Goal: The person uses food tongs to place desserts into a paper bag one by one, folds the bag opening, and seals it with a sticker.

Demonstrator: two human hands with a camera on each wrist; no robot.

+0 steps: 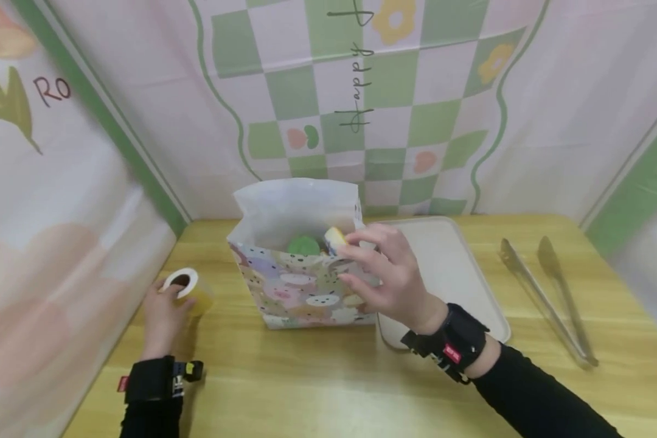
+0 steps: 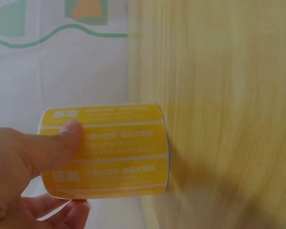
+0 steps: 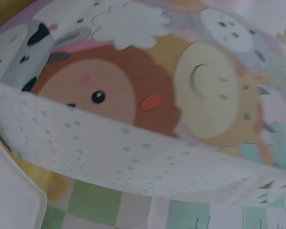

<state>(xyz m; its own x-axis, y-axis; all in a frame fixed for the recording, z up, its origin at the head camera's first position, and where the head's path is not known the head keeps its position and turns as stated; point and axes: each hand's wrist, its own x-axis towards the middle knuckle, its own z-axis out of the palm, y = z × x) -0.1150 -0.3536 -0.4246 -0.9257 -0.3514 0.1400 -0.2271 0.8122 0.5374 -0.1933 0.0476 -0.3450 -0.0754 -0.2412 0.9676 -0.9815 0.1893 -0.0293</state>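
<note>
A roll of yellow labels (image 2: 124, 143) with white print stands on the left of the table. My left hand (image 1: 166, 313) grips it, thumb on one side and fingers at its far side and core. At the mouth of a paper bag (image 1: 306, 298) printed with animal faces, my right hand (image 1: 391, 274) has its curled fingertips at a small white-and-yellow item (image 1: 335, 238); its kind is unclear. Inside the open bag a round green top (image 1: 303, 245) shows; deeper contents are hidden. In the right wrist view, the bag's printed side (image 3: 152, 95) fills most of the frame and no hand shows.
A pale tray (image 1: 443, 261) lies right of the bag, partly behind my right hand and forearm. Farther right, metal tongs (image 1: 553, 304) lie spread on the wooden table (image 1: 317, 383). Printed cloth (image 1: 328, 91) hangs behind the table and along its left side.
</note>
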